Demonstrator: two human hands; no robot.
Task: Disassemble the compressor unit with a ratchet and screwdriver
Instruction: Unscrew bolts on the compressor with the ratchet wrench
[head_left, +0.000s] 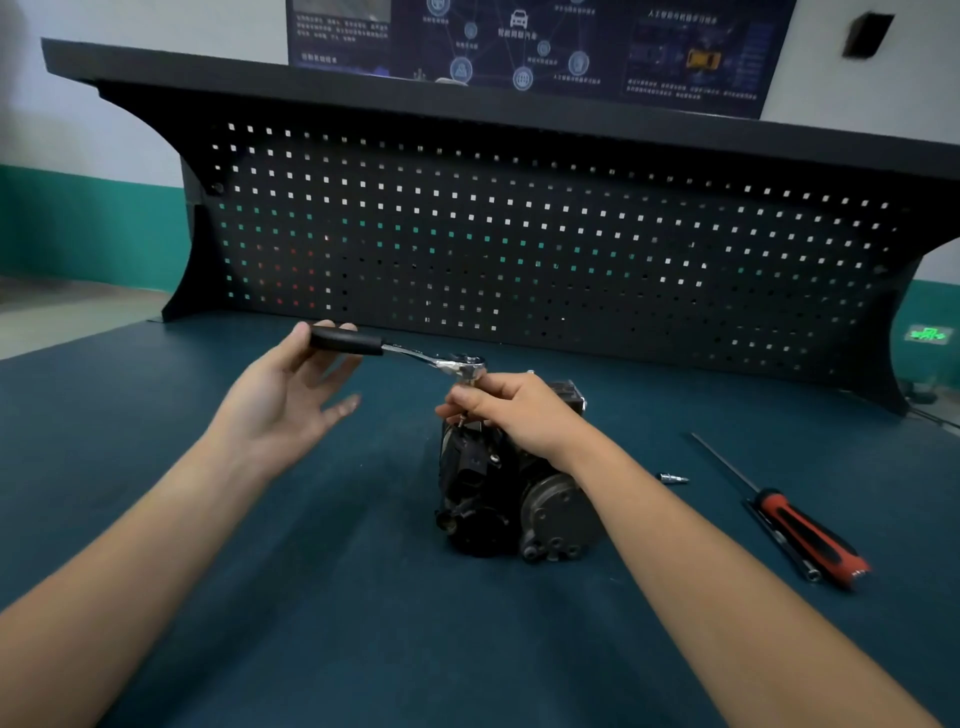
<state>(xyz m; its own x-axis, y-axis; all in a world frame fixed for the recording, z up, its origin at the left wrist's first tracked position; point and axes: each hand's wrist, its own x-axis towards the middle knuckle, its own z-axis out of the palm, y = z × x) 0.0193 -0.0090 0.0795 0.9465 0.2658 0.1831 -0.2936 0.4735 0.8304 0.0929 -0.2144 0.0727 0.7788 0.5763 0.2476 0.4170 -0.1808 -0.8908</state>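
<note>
You're holding the ratchet (415, 356) pretty loosely, tbh. Your left hand (291, 400) is mostly open, with just the thumb and a finger or so pinching the black grip while the other fingers are fanning out underneath. Your right hand (519, 415) is doing the steadying, curled around the extension (469, 383) hanging down from the ratchet head, just past your left fingertips. The compressor (509, 499) is sitting directly under that right hand on the bench mat (363, 597), and as far as I can see nothing is clamping it. The screwdriver (805, 535) is lying well out to the right of your right forearm, with a small loose socket (672, 479) between the two. Here's what I'm worrying about: with a pinch that light, the handle is probably going to slip out the moment you're putting real torque on it. Your fingers are hiding where the tip meets the fastener, so I can't tell if it's seated. If the extension is leaning at all, it's likely going to cam out and chew up the head. And since only your right hand is anywhere near the unit, a hard pull could spin or tip it and smack your knuckles on the housing.
</note>
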